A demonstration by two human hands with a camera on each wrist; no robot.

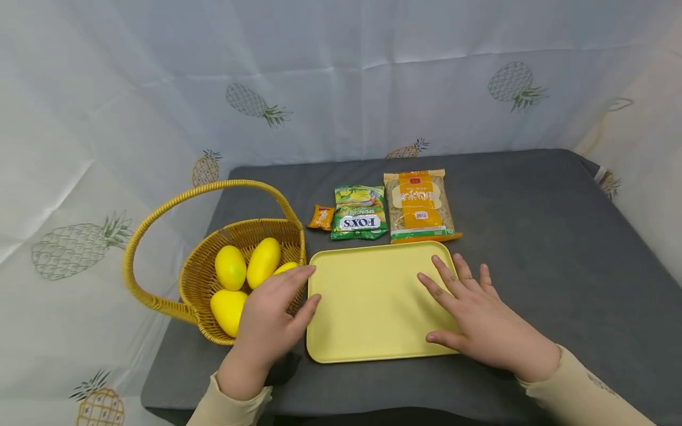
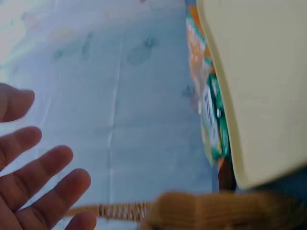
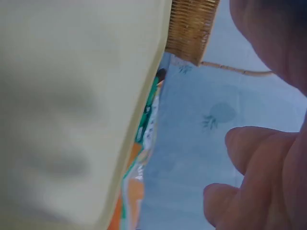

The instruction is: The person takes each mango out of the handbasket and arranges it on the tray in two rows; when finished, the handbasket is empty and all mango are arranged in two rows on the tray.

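Observation:
My left hand is held over the right side of a yellow wicker basket, fingers relaxed and thumb apart, gripping nothing. Several smooth yellow fruits, mango-like in shape, lie in the basket; the hand partly covers some. A pale yellow rectangular tray lies just right of that hand. Over the tray's right end is my right hand, fingers spread and holding nothing; it hides part of the tray's right edge. Whether either hand touches anything beneath is hard to tell. In both wrist views the fingers look loose.
Behind the tray lie a small orange packet, a green FOX'S candy bag and a larger orange-and-clear bag of grain. The basket's tall handle arches up on the left. A dark grey cloth covers the table.

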